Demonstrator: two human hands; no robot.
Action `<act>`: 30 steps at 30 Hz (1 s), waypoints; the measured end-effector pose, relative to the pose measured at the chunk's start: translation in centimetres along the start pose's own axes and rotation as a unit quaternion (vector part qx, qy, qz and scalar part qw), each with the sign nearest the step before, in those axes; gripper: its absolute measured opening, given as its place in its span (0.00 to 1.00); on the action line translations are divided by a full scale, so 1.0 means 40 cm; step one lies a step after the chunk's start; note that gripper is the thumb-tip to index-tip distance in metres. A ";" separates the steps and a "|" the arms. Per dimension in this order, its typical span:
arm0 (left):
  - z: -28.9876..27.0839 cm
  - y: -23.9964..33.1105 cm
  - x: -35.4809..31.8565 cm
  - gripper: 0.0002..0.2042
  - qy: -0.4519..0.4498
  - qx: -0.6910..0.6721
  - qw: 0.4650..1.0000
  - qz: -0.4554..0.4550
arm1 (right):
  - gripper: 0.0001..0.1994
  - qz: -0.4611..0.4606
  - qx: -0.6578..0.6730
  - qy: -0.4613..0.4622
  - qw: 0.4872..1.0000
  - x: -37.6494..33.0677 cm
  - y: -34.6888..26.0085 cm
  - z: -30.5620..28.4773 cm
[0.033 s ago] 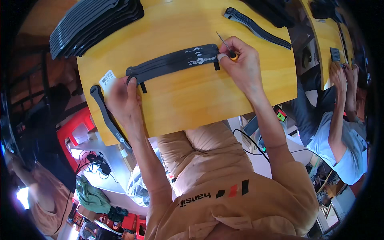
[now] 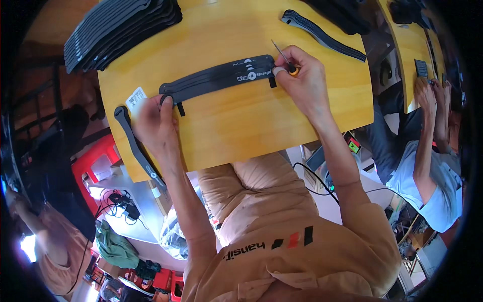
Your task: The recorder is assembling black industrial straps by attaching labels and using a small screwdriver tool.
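Observation:
A stack of black hook-and-loop storage straps (image 2: 216,78) with pale printing lies across the wooden table in front of me. My left hand (image 2: 157,123) pinches its left end between thumb and fingers. At the other end, my right hand (image 2: 304,78) grips the straps' edge with thumb and fingertips. Tucked in that same hand is a slim screwdriver-like tool (image 2: 293,69) with a yellow-and-black handle, its thin shaft pointing up and left; the tip's exact kind is unclear. Short black tabs hang below both ends of the straps. A white label (image 2: 136,99) sits beside my left hand, partly hidden.
A thick pile of black straps (image 2: 118,32) fills the table's far left. Another strap bundle (image 2: 324,36) lies at the far right, and a single strap (image 2: 135,143) near the left edge. At another table on the right, a person's hands (image 2: 430,95) work.

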State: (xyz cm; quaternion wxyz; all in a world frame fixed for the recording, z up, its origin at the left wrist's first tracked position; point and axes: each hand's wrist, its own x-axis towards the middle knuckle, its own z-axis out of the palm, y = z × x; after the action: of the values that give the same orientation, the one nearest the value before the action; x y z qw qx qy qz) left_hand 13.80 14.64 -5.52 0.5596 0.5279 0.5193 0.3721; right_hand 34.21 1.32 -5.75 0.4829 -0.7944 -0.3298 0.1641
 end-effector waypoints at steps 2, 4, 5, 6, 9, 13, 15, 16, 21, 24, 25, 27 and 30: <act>-0.007 -0.007 0.004 0.02 0.002 0.010 1.000 0.006 | 0.03 -0.002 0.000 -0.004 1.000 -0.001 -0.009 0.003; -0.007 -0.017 0.009 0.02 0.004 0.031 0.999 0.030 | 0.03 -0.005 0.001 -0.007 1.000 -0.001 -0.014 0.003; -0.005 -0.015 0.011 0.03 0.001 0.052 0.997 0.050 | 0.03 -0.003 -0.008 -0.006 1.000 -0.002 -0.012 -0.001; -0.002 -0.011 0.008 0.03 -0.004 0.037 0.998 0.042 | 0.03 -0.002 -0.016 -0.005 1.000 -0.002 -0.009 -0.004; -0.002 -0.014 0.006 0.03 -0.007 0.066 0.996 0.068 | 0.03 -0.012 -0.025 -0.006 1.000 0.000 0.000 -0.004; -0.009 -0.016 0.012 0.03 0.008 0.092 0.992 0.092 | 0.02 -0.020 0.002 -0.008 1.000 0.002 0.014 0.006; -0.011 -0.016 0.015 0.05 0.003 0.079 0.993 0.092 | 0.02 -0.016 0.004 -0.010 1.000 0.003 0.019 0.007; -0.013 -0.021 0.019 0.06 0.004 0.074 0.992 0.102 | 0.02 -0.024 0.004 -0.008 1.000 0.001 0.012 0.005; -0.011 -0.019 0.015 0.08 0.002 0.085 0.992 0.089 | 0.01 -0.006 -0.040 -0.008 0.999 -0.007 -0.012 -0.004; -0.016 -0.025 0.019 0.07 -0.016 0.058 0.995 0.080 | 0.03 -0.009 -0.053 -0.004 0.999 -0.005 -0.010 0.001; -0.017 -0.027 0.018 0.07 -0.013 0.052 0.995 0.087 | 0.03 -0.018 -0.053 -0.002 0.998 -0.006 -0.010 0.003; -0.021 -0.031 0.016 0.04 0.007 0.075 0.990 0.116 | 0.03 -0.037 -0.070 0.008 0.997 -0.008 -0.010 0.008; -0.014 -0.022 0.000 0.01 0.031 0.138 0.978 0.151 | 0.04 -0.046 -0.080 0.026 0.995 0.001 -0.003 0.004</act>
State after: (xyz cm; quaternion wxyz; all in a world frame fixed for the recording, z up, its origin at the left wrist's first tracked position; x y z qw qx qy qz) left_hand 13.16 14.61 -6.33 0.4024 0.6608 0.4969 0.3931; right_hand 34.12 1.49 -5.71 0.4331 -0.8184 -0.3657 0.0941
